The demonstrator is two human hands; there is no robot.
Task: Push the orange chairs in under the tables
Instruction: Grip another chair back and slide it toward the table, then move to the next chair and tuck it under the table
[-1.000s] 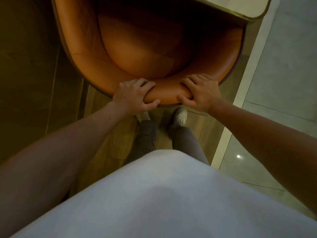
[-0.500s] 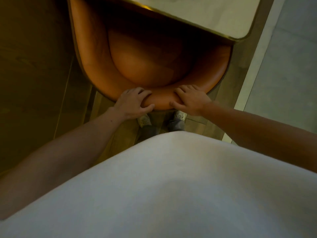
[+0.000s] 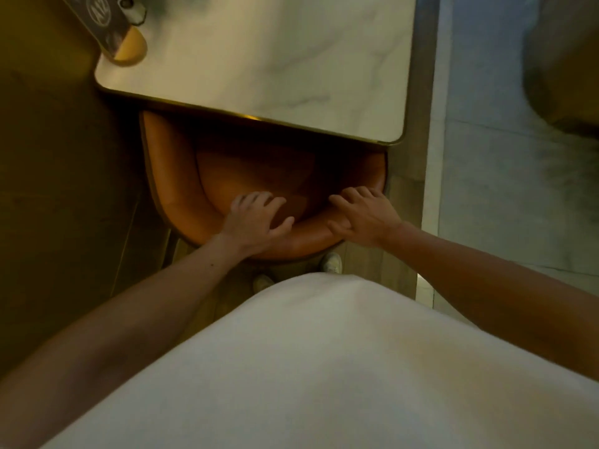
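An orange leather tub chair (image 3: pixel 181 189) stands right in front of me, its seat partly hidden beneath a white marble table (image 3: pixel 291 66) with a brass edge. My left hand (image 3: pixel 256 220) grips the top of the curved backrest left of centre, fingers over the rim. On the right part of the same rim, my right hand (image 3: pixel 364 215) holds on with its fingers curled over. Only the rear half of the seat and backrest shows.
A dark table-number sign on a wooden base (image 3: pixel 113 30) stands on the table's far left corner. Wooden flooring lies to the left, pale tiled floor (image 3: pixel 502 157) to the right. My white shirt and shoe tips (image 3: pixel 332 262) fill the bottom.
The chair has slid forward under the table, with much more of the tabletop now showing. Both hands stayed on the backrest and I have stepped forward with it.
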